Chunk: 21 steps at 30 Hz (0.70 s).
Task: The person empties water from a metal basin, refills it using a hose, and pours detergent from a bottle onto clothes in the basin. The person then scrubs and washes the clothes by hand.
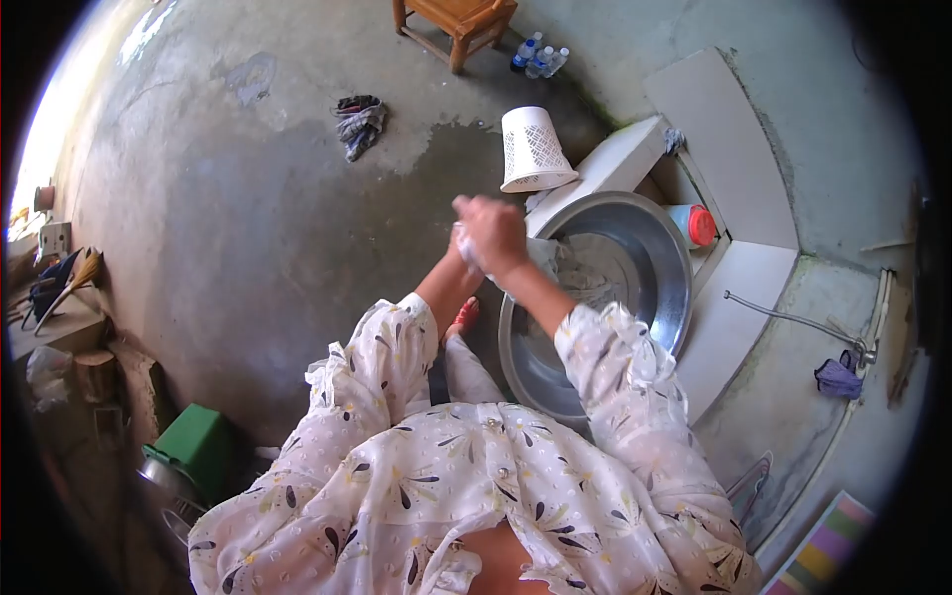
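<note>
My right hand (494,234) is closed and lies over my left hand (457,250), both raised beside the left rim of a large metal basin (669,283). A bit of white cloth (467,252) shows between them, gripped by both hands. Most of the cloth and the left fingers are hidden behind my right hand. Inside the basin is water with a pale, translucent heap (585,281) that I cannot make out clearly.
Behind the basin stand an upturned white basket (534,149) and a red-lidded container (700,226). Dark rags (361,126) lie on the wet floor (258,248). A wooden stool (459,20), several bottles (540,59), a green bin (195,448) and a tap (865,354) surround me.
</note>
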Motion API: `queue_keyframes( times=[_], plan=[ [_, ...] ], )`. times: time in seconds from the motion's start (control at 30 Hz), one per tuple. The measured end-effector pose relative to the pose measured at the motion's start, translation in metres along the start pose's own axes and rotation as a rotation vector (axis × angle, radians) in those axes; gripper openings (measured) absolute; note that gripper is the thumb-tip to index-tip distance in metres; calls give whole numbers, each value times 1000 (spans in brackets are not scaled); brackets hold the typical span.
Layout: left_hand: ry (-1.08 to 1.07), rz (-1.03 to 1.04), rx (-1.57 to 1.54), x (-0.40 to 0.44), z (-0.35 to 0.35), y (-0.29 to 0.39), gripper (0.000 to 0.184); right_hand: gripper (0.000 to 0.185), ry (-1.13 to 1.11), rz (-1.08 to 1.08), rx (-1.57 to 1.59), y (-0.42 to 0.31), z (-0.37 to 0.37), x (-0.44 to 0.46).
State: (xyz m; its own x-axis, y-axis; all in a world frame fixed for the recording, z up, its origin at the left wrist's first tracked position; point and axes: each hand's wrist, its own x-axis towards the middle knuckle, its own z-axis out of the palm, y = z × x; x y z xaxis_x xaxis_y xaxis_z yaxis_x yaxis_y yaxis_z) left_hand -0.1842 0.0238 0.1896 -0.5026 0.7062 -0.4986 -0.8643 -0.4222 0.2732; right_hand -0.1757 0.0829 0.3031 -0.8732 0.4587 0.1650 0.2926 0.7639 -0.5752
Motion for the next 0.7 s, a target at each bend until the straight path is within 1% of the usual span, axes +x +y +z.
queue_keyframes(
  times=[0.03, 0.07, 0.13, 0.17, 0.2, 0.23, 0.27, 0.3, 0.37, 0.4, 0.43, 0.47, 0.5, 0.53, 0.57, 0.6, 0.63, 0.67, 0.7],
  plan=[
    [96, -50, 33, -9, 15, 1, 17, 40, 71, -2, -11, 15, -1, 14],
    [117, -72, 30, -13, 26, -1, 16, 41, -22, 265, 194, 28, -10, 26],
    [38, -129, -54, -14, 38, 1, 16, 43, -16, 216, 36, 38, -11, 36],
    [-89, -80, -107, -9, 34, 4, 15, 44, -33, 189, -17, 36, -5, 32],
    [-215, -33, -162, 1, 20, 3, 17, 44, 21, 118, 87, 22, -6, 25],
    [-337, 13, -215, 9, 5, -2, 19, 42, 27, 29, 101, 1, -9, 11],
    [-423, 143, -297, 20, -10, -16, 17, 40, 34, -59, 117, -13, -11, -1],
    [-508, 274, -377, 29, -18, -29, 18, 39, 17, -42, 102, -12, -8, -7],
    [-410, 291, -206, 42, -30, -37, 20, 37, -15, -12, 71, -3, 1, -14],
    [-223, 170, 40, 44, -35, -34, 20, 41, 48, 26, 37, 8, 2, -4],
    [-48, 59, 504, -7, 14, 0, 26, 46, 111, 66, 3, 24, -2, 13],
    [-32, -133, 122, 2, 15, -2, 31, 47, -49, 300, 6, 33, -14, 27],
    [45, -190, 161, -15, 47, 9, 33, 53, -45, 311, 6, 51, -17, 35],
    [122, -247, 199, -35, 82, 24, 36, 55, -76, 323, -76, 68, -21, 43],
    [60, -321, 185, -36, 84, 29, 37, 59, -116, 369, -64, 77, -28, 49],
    [-2, -392, 169, -35, 84, 38, 38, 60, -72, 329, 38, 92, -30, 53],
    [-65, -464, 153, -35, 81, 45, 40, 56, -103, 400, 213, 111, -32, 58],
    [-80, -349, 297, -37, 75, 49, 41, 54, -136, 469, 387, 126, -35, 61],
    [-92, -232, 438, -38, 68, 52, 42, 47, -198, 502, 774, 125, -44, 59]
  ],
)
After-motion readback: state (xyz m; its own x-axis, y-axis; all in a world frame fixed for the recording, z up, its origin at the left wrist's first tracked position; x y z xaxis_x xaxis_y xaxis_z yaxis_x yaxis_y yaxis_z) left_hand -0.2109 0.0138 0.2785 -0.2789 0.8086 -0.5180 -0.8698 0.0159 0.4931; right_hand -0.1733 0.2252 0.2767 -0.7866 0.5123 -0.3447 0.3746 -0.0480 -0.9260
